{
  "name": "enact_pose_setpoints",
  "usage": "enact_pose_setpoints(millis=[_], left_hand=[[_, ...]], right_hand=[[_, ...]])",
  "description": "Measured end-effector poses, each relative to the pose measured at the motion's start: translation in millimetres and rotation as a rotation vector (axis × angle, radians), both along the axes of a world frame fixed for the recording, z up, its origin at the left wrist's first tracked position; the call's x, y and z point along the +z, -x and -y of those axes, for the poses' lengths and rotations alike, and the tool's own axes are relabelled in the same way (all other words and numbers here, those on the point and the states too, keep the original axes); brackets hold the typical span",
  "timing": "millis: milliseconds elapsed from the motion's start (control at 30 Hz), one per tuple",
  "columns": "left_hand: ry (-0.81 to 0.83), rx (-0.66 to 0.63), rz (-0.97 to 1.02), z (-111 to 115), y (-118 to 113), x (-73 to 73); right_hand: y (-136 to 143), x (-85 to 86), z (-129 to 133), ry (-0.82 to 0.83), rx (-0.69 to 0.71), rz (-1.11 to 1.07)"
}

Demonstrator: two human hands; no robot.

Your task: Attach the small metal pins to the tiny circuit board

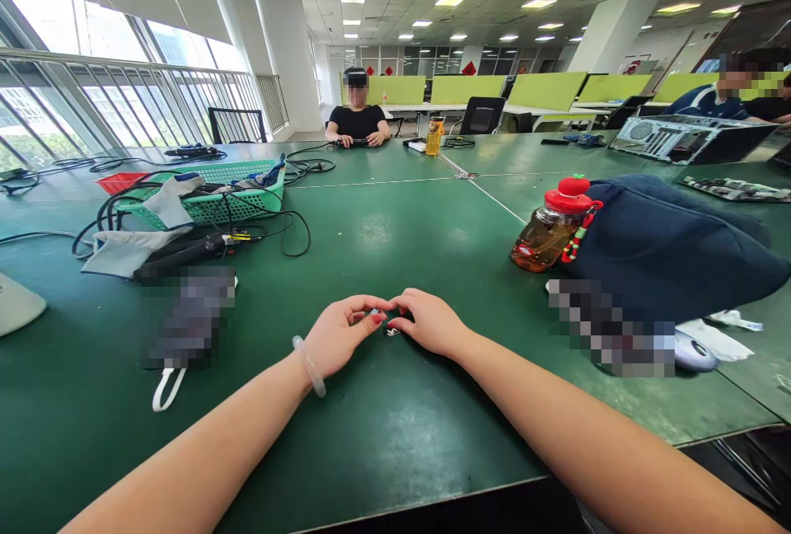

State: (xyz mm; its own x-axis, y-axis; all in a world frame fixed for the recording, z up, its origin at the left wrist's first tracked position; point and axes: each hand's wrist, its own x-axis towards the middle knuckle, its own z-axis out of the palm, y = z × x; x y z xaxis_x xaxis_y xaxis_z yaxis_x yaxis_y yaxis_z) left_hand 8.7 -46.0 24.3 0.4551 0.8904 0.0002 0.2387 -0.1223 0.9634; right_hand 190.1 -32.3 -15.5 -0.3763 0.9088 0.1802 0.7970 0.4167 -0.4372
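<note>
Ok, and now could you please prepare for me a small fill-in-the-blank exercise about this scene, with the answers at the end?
1. The pale bangle is worn on the ____ wrist.
2. The bottle beside the dark blue bag is closed with a lid whose colour is ____.
3. The plastic basket stands on a tabletop whose colour is ____.
4. The person seated across the table wears a top in ____.

Missing words: left; red; green; black.
</note>
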Motion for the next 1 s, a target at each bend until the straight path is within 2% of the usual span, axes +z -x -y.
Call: enact_pose_setpoints(millis=[100, 267, 533, 833, 1000], left_hand=[[0.052, -0.016, 0.033, 1.3, 1.3, -2.0], [0.026, -0.039, 0.035, -7.5, 4.2, -15.4], [-0.029, 0.115, -0.132, -15.2, 4.0, -23.2], [0.034, 0.092, -0.026, -15.3, 1.4, -26.0], [0.070, 0.084, 0.028, -17.4, 4.2, -31.2]], right_hand=[[-2.5, 2.9, 1.3, 0.007, 0.041, -0.006], [-8.5, 10.7, 5.8, 0.071, 0.149, -0.060], [2.3, 6.5, 11.2, 0.015, 0.238, 0.026], [3.3, 2.1, 6.8, 0.008, 0.188, -0.024], [2.2, 3.1, 6.4, 0.035, 0.146, -0.135]])
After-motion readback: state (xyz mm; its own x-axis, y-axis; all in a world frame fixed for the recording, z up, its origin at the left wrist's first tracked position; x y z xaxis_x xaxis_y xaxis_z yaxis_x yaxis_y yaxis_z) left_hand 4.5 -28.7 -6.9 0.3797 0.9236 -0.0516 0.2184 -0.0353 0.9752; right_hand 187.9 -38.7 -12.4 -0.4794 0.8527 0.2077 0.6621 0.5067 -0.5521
